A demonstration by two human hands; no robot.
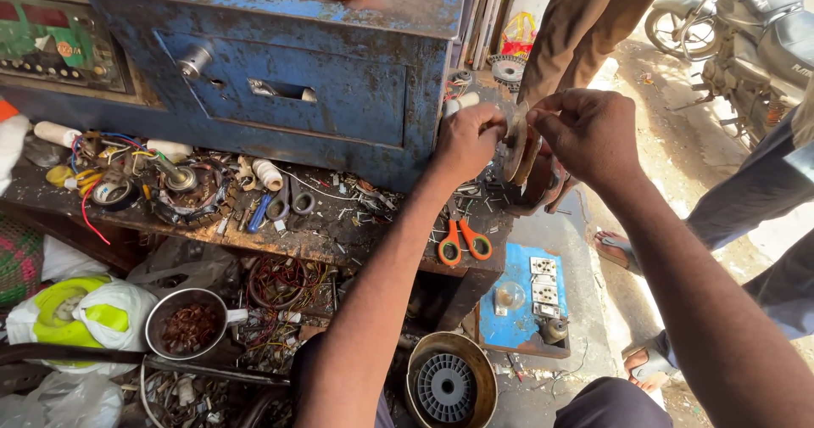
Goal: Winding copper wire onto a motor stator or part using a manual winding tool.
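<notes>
My left hand (465, 142) grips a round, rusty metal disc part (515, 146) from its left side, at the right end of a cluttered workbench (322, 237). My right hand (587, 131) pinches the top right of the same part with fingertips. More of the brownish round assembly (543, 184) hangs below the disc, partly hidden by my hands. Orange-handled scissors (462, 240) lie on the bench just below my left wrist.
A blue metal cabinet (339, 72) with a drawer stands behind the bench. Wires, tape rolls, pliers and a motor winding (191, 192) litter the bench. Below are a bowl of copper scrap (186, 324), a plastic spool (447, 387), a blue switch board (526, 301). Other people's legs (746, 199) and a motorcycle (738, 29) are at right.
</notes>
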